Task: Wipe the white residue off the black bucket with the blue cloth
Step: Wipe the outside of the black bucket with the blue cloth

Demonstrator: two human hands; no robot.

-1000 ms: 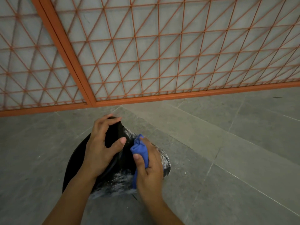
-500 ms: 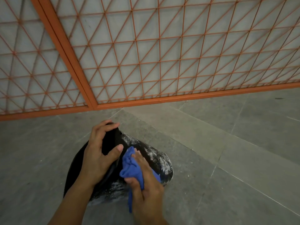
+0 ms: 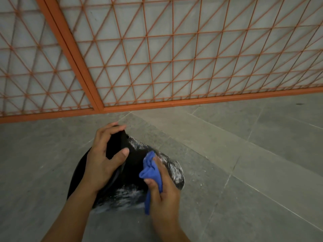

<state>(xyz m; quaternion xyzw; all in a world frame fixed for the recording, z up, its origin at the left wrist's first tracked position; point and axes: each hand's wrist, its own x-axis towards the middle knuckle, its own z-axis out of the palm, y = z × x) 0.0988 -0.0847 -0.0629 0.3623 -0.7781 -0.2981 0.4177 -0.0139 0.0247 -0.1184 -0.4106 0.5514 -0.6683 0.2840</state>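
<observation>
The black bucket (image 3: 132, 165) lies on its side on the grey floor, low and left of centre. White residue (image 3: 125, 194) streaks its near side and its right end. My left hand (image 3: 103, 158) grips the bucket's upper edge, fingers curled over the top and thumb on the black surface. My right hand (image 3: 162, 187) holds the bunched blue cloth (image 3: 151, 173) and presses it against the bucket's right side. Part of the bucket is hidden under both hands.
An orange metal lattice fence (image 3: 174, 58) with a thick diagonal post (image 3: 73, 55) runs across the back, its bottom rail just beyond the bucket. Grey floor tiles (image 3: 244, 172) stretch to the right and in front.
My right hand has swept the cloth over the bucket, toward me and back up its right side. My left hand keeps its grip on the top edge.
</observation>
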